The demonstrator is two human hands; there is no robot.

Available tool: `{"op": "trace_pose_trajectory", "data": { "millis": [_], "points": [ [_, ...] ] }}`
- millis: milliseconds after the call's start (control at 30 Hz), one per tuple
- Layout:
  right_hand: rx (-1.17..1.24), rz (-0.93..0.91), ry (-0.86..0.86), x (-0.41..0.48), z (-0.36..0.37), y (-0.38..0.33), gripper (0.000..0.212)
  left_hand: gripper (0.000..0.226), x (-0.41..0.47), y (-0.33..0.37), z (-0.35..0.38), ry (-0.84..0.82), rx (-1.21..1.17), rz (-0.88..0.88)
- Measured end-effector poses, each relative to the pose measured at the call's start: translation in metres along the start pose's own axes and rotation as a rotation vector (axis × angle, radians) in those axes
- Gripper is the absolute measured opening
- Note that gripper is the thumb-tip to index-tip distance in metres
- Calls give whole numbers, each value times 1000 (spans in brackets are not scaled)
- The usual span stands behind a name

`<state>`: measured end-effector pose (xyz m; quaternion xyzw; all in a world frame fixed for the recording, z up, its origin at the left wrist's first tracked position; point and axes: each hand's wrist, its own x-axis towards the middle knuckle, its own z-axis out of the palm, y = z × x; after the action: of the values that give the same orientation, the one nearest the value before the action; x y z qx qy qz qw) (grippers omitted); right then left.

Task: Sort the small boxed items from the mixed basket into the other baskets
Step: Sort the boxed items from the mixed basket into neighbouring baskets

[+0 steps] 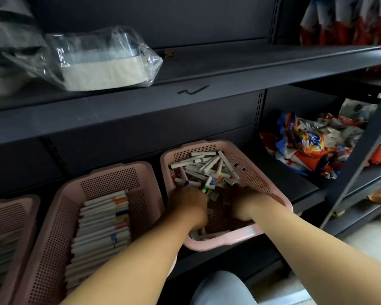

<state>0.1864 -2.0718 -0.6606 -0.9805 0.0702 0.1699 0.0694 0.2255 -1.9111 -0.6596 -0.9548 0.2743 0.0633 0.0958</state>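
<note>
The left hand (187,202) and right hand (245,201) reach into the little boxes (204,165) in the pink basket (226,241). Their fingers are hidden, so I cannot tell if they hold anything.

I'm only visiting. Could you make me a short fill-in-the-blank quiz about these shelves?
1. The left hand and the right hand both reach into the mixed basket, whose colour is ____.
2. The neatly stacked boxes fill the middle basket, on the mixed basket's ____ side.
3. The clear plastic bag sits on the shelf ____ the baskets.
Missing words: pink; left; above.
</note>
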Motion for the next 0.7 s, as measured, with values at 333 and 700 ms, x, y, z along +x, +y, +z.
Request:
{"op": "trace_pose_trajectory", "data": {
  "millis": [333,700],
  "points": [
    [54,0,22,-1,-4,-5,61,10,-14,-13,-5,150,-428,106],
    [-29,63,74,2,-1,-5,46,11,-19,-16,-7,268,-653,107]
  ]
}}
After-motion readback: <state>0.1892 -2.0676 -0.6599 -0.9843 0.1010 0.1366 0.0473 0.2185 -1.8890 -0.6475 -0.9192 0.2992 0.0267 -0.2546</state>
